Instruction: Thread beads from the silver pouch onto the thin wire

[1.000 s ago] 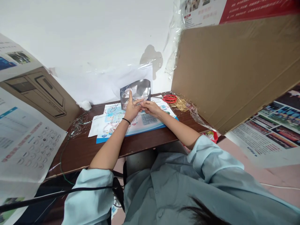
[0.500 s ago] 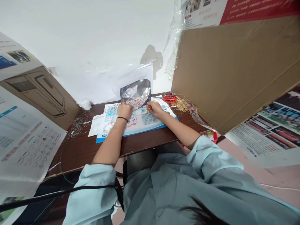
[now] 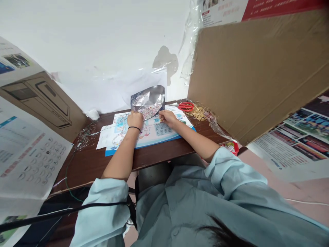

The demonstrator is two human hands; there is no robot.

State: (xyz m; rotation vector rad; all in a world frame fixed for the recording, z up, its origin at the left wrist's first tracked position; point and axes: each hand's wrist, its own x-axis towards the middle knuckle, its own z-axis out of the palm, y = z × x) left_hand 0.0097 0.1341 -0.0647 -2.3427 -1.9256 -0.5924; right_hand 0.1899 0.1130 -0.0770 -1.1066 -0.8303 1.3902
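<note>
A crinkled silver foil bag (image 3: 148,102) stands on its lower edge, with a mass of small pink and white beads showing through its clear front. It rests on a printed blue-edged board with a colourful diagram (image 3: 164,133). My left hand (image 3: 135,120) grips the bag's lower left corner. My right hand (image 3: 167,118) lies on the printed board at the bag's lower right edge, its fingertips pinched together. Whether those fingers hold anything is hidden.
On the brown wooden desk (image 3: 159,152) lie red-handled scissors (image 3: 185,107), a heap of thin brass-coloured strips (image 3: 199,114) and a tangle of fine wire (image 3: 84,138). A large cardboard sheet (image 3: 257,68) leans in at the right, beside a white wall.
My left hand has closed from a raised, spread pose onto the bag's lower left corner. My right hand now sits nearer the bag's lower right edge, and more of the beads show.
</note>
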